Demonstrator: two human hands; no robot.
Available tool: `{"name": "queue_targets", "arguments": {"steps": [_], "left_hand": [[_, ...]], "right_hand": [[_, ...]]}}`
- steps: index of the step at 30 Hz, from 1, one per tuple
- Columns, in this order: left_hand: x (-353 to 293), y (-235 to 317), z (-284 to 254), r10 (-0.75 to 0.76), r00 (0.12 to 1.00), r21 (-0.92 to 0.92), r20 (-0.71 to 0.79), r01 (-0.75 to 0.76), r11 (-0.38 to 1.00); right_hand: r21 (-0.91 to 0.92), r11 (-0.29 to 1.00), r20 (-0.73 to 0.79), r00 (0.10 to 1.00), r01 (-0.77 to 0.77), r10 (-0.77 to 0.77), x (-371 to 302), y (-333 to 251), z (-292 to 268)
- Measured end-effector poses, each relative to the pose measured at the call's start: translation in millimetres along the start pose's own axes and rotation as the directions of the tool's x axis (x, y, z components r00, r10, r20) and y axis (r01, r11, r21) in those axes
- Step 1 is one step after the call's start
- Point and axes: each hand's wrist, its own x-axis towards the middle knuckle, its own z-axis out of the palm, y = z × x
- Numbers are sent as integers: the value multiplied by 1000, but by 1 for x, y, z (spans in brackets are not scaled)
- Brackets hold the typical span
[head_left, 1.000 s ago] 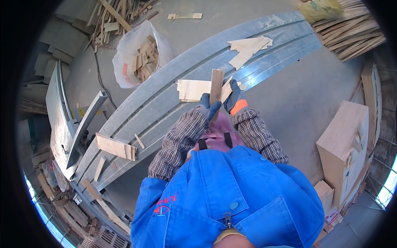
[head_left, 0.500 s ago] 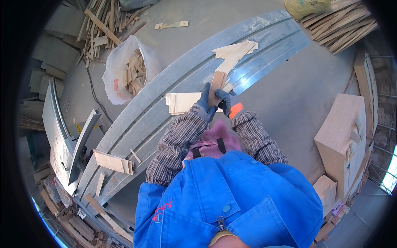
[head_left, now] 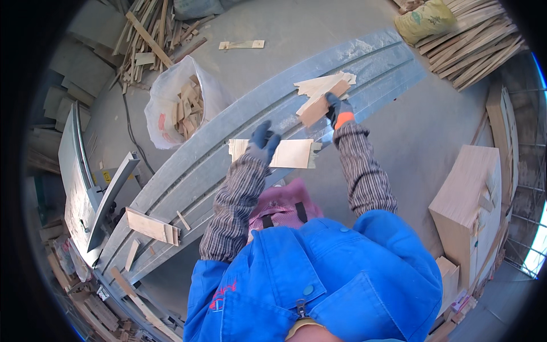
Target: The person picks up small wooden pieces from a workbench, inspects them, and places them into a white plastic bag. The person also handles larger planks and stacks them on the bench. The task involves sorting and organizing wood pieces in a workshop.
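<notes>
My right hand point(head_left: 338, 108), in a dark glove with an orange cuff, grips a short brown wooden board point(head_left: 320, 106) by its right edge. That board lies over or just above a pale stack of thin wood pieces point(head_left: 313, 85) with jagged ends; the gap, if any, cannot be judged. My left hand point(head_left: 263, 142), gloved in grey-blue, holds nothing, its fingers partly spread. It hovers at or above a pale flat wood piece point(head_left: 294, 153) with ragged ends, covering part of it. Whether the two touch is unclear. All of these are on the long grey metal bench point(head_left: 228, 128).
Left of the bench stands a white sack point(head_left: 158, 102) of wood offcuts. Several thin boards point(head_left: 149, 227) lie on the bench's near left end. A wooden box point(head_left: 464, 199) stands at right. Slat piles point(head_left: 478, 45) and a yellow sack point(head_left: 424, 21) occupy the far right.
My hands have parted. The right has carried the brown board away from me onto or over the far stack; the left has let go of it and moved left, over the pale piece.
</notes>
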Motion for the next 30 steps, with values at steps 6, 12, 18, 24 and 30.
{"name": "queue_targets", "arguments": {"steps": [6, 12, 18, 24, 30], "left_hand": [[-52, -42, -43, -99, 995, -166, -20, 94, 982], [-139, -59, -64, -292, 948, -411, -130, 216, 886], [-218, -57, -79, -334, 845, -470, -417, 114, 875], [-324, -70, -105, -255, 600, -129, -758, 246, 961], [-458, -173, -126, -227, 196, -244, -954, -67, 967]], "right_hand": [[-771, 636, -155, 974, -16, -163, 77, -20, -44], [-724, 689, -218, 939, 26, -266, 83, -23, -99], [-359, 906, -137, 948, 224, -289, 52, -14, -117], [-371, 875, 191, 947, 312, -257, -35, -20, -27], [-388, 803, 497, 836, 453, -231, -167, 20, 88]]}}
